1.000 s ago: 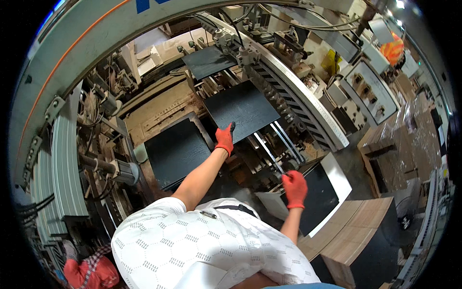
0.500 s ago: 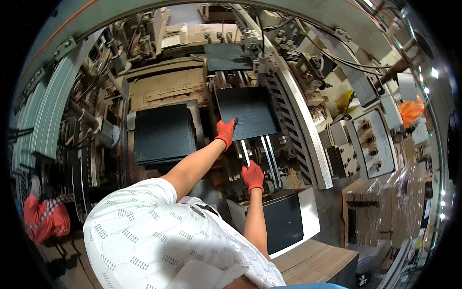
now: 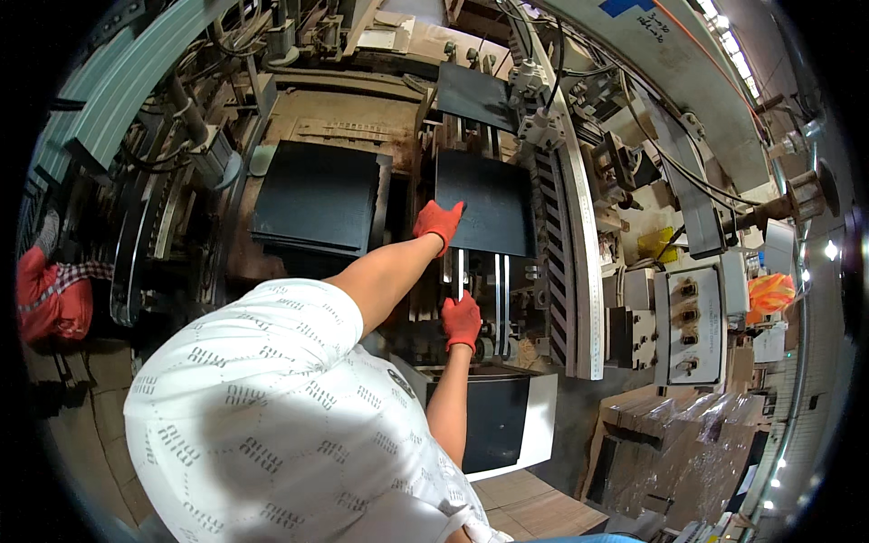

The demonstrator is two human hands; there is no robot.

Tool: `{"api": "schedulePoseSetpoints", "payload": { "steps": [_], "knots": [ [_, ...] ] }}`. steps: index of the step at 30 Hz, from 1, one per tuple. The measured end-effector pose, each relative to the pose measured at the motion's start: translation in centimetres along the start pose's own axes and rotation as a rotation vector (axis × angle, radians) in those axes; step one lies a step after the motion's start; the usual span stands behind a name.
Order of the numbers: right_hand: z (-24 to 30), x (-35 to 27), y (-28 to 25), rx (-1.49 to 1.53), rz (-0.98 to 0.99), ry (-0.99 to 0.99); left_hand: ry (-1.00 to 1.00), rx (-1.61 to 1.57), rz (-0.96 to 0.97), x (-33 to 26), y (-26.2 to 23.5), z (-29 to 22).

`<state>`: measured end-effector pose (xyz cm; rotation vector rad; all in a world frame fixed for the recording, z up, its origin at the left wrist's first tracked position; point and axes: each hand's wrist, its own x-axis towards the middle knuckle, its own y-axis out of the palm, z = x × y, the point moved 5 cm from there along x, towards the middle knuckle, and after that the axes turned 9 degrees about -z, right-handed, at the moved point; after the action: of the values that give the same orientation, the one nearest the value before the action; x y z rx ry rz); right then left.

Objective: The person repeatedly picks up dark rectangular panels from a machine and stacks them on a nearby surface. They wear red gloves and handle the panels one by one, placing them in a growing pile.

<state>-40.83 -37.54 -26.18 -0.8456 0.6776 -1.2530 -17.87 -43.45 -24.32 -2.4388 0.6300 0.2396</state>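
Both my hands wear red gloves. My left hand (image 3: 438, 225) is at the near left part of a black panel (image 3: 493, 195), its thumb over the top face and its other fingers curled at the left edge. The panel lies flat across metal rails (image 3: 501, 294) of a machine. My right hand (image 3: 462, 321) is closed over the near part of the left rail, just short of the panel; what its fingers hold is hidden. Another black panel (image 3: 475, 95) lies farther along the rails. To the left sits a stack of black panels (image 3: 317, 195).
A white-sided box (image 3: 540, 421) with black panels stands near, below my right hand. On the right are a long guide beam (image 3: 587, 299), a control box (image 3: 692, 324) and film-wrapped cartons (image 3: 679, 452). Another person in red (image 3: 54, 294) is at far left.
The view has shifted and turned. Both hands keep nearly the same places, the left at the panel's edge and the right on the rail. The panel has hardly moved along the rails.
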Motion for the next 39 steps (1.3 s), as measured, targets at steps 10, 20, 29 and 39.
{"api": "schedulePoseSetpoints", "payload": {
  "steps": [10,20,29,39],
  "knots": [
    [0.4,-0.1,0.7,-0.026,0.058,-0.032,-0.097,-0.038,0.042,-0.3,-1.7,0.1],
    [0.0,0.4,1.6,0.062,0.059,-0.129,-0.100,-0.131,0.123,1.1,-1.1,1.7],
    [-2.9,2.1,3.0,0.198,0.066,-0.119,0.666,-0.066,0.288,1.8,-15.1,9.3],
    [-1.6,1.4,2.7,0.331,0.155,-0.055,0.357,0.346,-0.780,3.1,-58.8,30.9]
  ]
}}
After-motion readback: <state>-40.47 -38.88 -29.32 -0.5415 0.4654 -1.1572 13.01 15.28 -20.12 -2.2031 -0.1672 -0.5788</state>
